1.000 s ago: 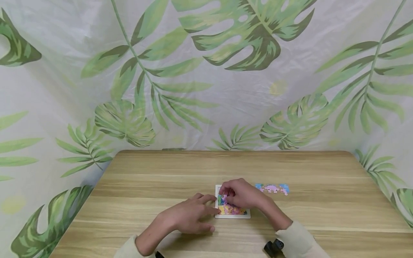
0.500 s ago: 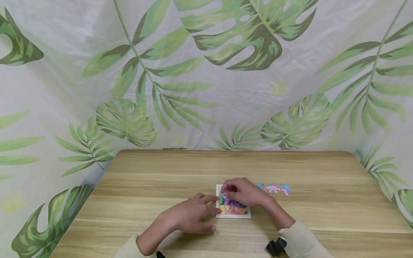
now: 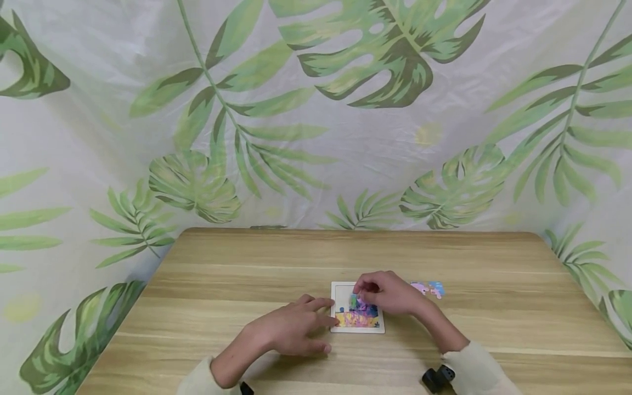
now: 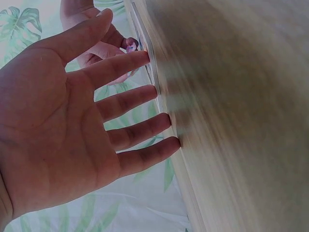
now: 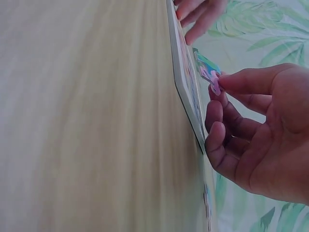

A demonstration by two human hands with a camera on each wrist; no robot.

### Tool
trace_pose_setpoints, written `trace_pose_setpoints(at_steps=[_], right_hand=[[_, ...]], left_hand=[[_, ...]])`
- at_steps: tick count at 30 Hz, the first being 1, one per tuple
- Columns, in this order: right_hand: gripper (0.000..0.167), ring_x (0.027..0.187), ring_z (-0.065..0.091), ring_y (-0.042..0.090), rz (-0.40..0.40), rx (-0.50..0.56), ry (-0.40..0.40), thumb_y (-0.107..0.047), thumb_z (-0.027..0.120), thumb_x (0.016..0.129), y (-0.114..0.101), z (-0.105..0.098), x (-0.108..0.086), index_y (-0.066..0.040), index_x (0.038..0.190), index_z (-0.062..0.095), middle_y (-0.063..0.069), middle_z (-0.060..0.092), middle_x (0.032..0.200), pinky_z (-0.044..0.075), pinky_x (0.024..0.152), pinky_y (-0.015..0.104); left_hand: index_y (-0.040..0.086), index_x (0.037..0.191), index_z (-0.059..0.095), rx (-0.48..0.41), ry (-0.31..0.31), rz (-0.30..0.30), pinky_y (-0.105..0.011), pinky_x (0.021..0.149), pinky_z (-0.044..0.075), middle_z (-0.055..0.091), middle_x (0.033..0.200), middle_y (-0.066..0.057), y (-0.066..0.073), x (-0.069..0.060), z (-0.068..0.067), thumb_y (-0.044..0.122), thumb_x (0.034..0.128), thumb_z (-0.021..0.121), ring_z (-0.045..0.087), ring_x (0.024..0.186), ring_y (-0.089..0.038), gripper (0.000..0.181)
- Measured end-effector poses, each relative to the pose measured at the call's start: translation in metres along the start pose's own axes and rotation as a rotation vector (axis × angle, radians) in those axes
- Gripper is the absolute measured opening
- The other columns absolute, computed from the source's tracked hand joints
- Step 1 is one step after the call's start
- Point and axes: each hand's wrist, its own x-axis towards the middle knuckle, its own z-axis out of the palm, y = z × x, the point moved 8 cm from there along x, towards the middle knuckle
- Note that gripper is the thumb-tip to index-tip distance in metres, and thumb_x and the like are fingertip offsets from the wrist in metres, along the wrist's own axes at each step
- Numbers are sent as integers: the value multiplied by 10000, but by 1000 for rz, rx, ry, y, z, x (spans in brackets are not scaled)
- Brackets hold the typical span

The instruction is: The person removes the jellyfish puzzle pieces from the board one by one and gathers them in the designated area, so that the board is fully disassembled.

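Puzzle piece (image 5: 210, 72): green, blue and pink, tilted over the puzzle board (image 3: 357, 330); whether it touches cannot be told
Right hand (image 3: 392, 293): thumb and fingertips pinch that piece, right of lower centre in the head view
Left hand (image 3: 293, 326): fingers spread, fingertips at the board's left edge
Board: white-rimmed, lower centre, yellow-and-pink strip along its bottom
Loose pieces (image 3: 435, 288): on the wood-grained table (image 3: 247, 252), right of the board, partly behind the right hand
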Motion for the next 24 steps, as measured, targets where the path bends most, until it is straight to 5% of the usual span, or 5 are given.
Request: trace_pose_setpoints(at_steps=[24], right_hand=[[123,830,595,50,31,-44,43,-79,668,1025,29,-33,-42,-103,1092,768,-28,727,941,503,748,231]], left_hand=[[297,1466,678,15,-10,-12,-517,1176,490,447,1698,-28,0,0,0,479,1015,721,458,1510,-321,488]])
